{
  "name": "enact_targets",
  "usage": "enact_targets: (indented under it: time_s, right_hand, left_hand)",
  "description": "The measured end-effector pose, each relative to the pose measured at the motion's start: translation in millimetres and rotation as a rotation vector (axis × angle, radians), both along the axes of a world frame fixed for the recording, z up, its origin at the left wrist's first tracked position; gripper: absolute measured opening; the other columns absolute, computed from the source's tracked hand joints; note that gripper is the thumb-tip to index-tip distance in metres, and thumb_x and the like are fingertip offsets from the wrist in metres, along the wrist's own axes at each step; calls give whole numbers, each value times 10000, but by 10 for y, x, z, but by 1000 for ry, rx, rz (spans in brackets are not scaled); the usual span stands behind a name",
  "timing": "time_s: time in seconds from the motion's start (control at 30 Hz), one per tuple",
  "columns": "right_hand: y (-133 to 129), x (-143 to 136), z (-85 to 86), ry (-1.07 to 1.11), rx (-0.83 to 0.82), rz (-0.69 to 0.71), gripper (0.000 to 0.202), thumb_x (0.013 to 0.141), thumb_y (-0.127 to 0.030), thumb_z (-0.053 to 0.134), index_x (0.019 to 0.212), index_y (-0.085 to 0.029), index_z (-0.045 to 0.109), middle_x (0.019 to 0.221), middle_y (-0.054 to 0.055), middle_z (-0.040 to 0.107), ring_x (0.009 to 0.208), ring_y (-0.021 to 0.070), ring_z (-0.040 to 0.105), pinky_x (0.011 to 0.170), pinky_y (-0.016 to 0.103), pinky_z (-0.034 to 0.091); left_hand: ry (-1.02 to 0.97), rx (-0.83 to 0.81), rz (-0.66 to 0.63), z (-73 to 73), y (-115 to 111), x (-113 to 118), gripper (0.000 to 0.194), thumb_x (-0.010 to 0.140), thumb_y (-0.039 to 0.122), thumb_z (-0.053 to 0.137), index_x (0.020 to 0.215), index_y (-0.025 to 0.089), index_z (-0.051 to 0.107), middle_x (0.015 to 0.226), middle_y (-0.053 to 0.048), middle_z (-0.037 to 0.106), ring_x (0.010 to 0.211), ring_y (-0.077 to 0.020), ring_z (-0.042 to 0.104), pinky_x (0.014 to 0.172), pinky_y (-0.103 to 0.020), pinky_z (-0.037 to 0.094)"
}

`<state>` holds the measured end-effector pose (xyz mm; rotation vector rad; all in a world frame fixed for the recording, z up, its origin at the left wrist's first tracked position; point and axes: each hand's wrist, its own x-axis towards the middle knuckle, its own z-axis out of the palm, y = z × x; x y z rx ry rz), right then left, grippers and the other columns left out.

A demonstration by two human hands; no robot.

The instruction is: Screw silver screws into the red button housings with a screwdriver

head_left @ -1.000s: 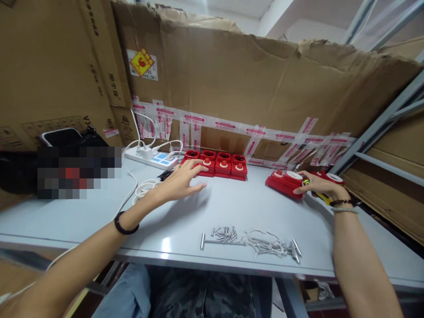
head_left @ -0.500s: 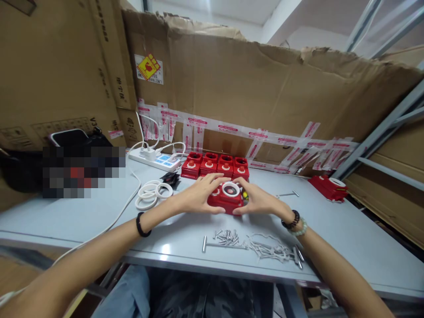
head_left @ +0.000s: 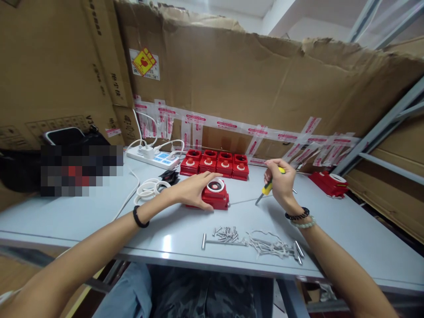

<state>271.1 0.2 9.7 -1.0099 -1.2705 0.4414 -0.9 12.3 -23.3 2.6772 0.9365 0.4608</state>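
Note:
My left hand (head_left: pixel 195 191) grips the left side of a red box (head_left: pixel 219 199) that has a white ring (head_left: pixel 215 185) on its top. In my right hand (head_left: pixel 281 179) is a yellow and black screwdriver (head_left: pixel 267 187), its metal tip pointing down and left towards the table. A thin metal rod (head_left: pixel 245 201) lies between the box and my right hand. Nearer the front edge are a pile of screws (head_left: pixel 225 234), a T-handled tool (head_left: pixel 204 241) and a heap of metal pieces with pale strands (head_left: pixel 270 245).
Several red boxes (head_left: pixel 225 165) stand in a row at the back, beside a white power strip (head_left: pixel 154 158) with cables. White rings (head_left: pixel 145 189) and a black packet (head_left: pixel 169 176) lie left of my left hand. Another red box (head_left: pixel 329 184) sits far right, before a cardboard wall (head_left: pixel 232 79).
My right hand has let go of the red box and moved right, and now holds the screwdriver up. The box has shifted left with my left hand still on it.

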Motion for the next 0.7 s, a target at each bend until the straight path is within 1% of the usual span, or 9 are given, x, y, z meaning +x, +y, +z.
enact_targets:
  time_s: [0.13, 0.2, 0.3, 0.33, 0.4, 0.43, 0.5, 0.63, 0.7]
  right_hand:
    - [-4, -5, -6, -95, -25, -24, 128, 722, -313, 598, 702, -194, 553, 487, -66, 469, 409, 100, 462, 418, 237, 390]
    - [-58, 54, 84, -296, -68, -43, 115, 677, -288, 633, 695, -180, 597, 547, -29, 547, 486, 118, 512, 493, 253, 406]
    - [-154, 214, 263, -890, -182, -200, 187, 705, -355, 602, 629, -184, 598, 546, -5, 559, 530, 130, 484, 534, 271, 360]
    - [-181, 273, 314, -1001, -235, -260, 244, 708, -395, 599, 586, -185, 574, 504, -7, 527, 504, 128, 453, 513, 273, 334]
    - [-222, 366, 385, -1067, -299, -291, 307, 694, -421, 613, 517, -188, 519, 445, -21, 463, 464, 114, 402, 477, 267, 298]
    - [-236, 392, 402, -1032, -293, -265, 308, 682, -406, 628, 505, -188, 502, 441, -29, 450, 455, 105, 391, 464, 260, 292]
    - [-257, 385, 400, -820, -220, -153, 260, 672, -352, 648, 534, -188, 502, 449, -46, 452, 436, 90, 396, 436, 241, 298]
    - [-311, 182, 326, -88, -43, 76, 157, 704, -284, 621, 619, -202, 516, 386, -95, 401, 319, 73, 348, 339, 226, 335]
    - [-343, 64, 293, 129, 18, 134, 129, 698, -246, 616, 623, -203, 521, 388, -100, 411, 299, 67, 328, 313, 226, 356]
  left_hand:
    - [7, -14, -12, -18, 39, 42, 882, 624, 510, 726, 1364, 237, 330, 1319, -102, 520, 1144, -316, 537, 920, -403, 430]
    - [-38, -15, -23, -24, 50, 34, 833, 624, 487, 736, 1328, 242, 366, 1292, -92, 541, 1122, -304, 552, 916, -405, 438]
    - [-163, 10, -53, -16, 45, 7, 784, 638, 454, 746, 1300, 249, 379, 1289, -82, 536, 1125, -280, 552, 940, -406, 442]
    - [-212, 31, -63, -8, 39, 0, 779, 644, 445, 748, 1299, 247, 376, 1295, -84, 528, 1138, -274, 545, 955, -406, 439]
    - [-297, 98, -73, 12, 28, -11, 781, 655, 438, 747, 1306, 238, 365, 1301, -97, 517, 1155, -269, 535, 973, -409, 435]
    - [-329, 139, -74, 25, 21, -16, 782, 662, 438, 744, 1311, 233, 361, 1298, -104, 516, 1155, -268, 535, 974, -412, 437]
    - [-381, 230, -62, 54, 5, -28, 773, 675, 434, 738, 1315, 227, 359, 1289, -115, 519, 1145, -271, 542, 965, -418, 445]
    - [-491, 404, 2, 117, -47, -74, 774, 674, 418, 747, 1315, 224, 358, 1251, -114, 534, 1099, -264, 566, 931, -402, 467]
    - [-537, 489, 28, 139, -75, -98, 784, 673, 420, 753, 1316, 220, 353, 1233, -114, 537, 1081, -263, 571, 910, -391, 477]
